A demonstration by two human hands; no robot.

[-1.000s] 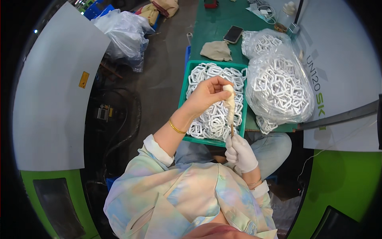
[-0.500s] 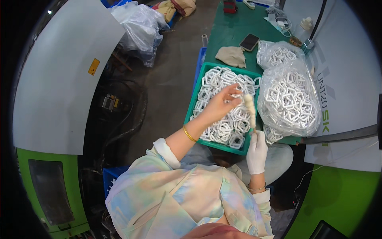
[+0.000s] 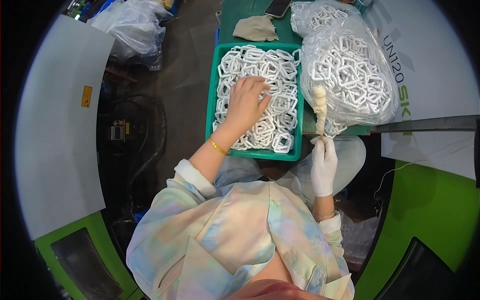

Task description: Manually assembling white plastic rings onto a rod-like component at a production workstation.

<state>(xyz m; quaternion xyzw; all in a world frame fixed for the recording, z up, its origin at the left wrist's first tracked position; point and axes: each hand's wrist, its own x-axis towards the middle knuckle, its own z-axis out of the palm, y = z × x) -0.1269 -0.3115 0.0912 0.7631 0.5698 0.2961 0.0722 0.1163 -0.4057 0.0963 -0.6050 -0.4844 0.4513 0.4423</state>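
My bare left hand (image 3: 246, 104), a gold bangle on its wrist, is over a heap of white plastic rings (image 3: 264, 127) with angular outlines. Its fingers are bent a little and the thumb stands apart; I see nothing held, and cannot tell whether the fingertips touch the rings. The rings fill a green plastic bin (image 3: 298, 117). To the right of the bin, my white-gloved right hand (image 3: 324, 165) grips a thin stick wrapped in cream cloth-like material (image 3: 320, 107). The stick is upright, its thick wrapped end pointing away from me.
A large clear plastic bag (image 3: 350, 75) of similar white rings leans at the right of the bin, with another bag (image 3: 320, 17) behind it. A beige cloth (image 3: 256, 28) and a phone (image 3: 277, 7) lie on the green table beyond. Machine panels (image 3: 65, 120) flank both sides.
The view has shifted, so the bin appears higher and further left. My left hand has moved left, away from the wrapped stick, over the rings. My right hand still grips the stick.
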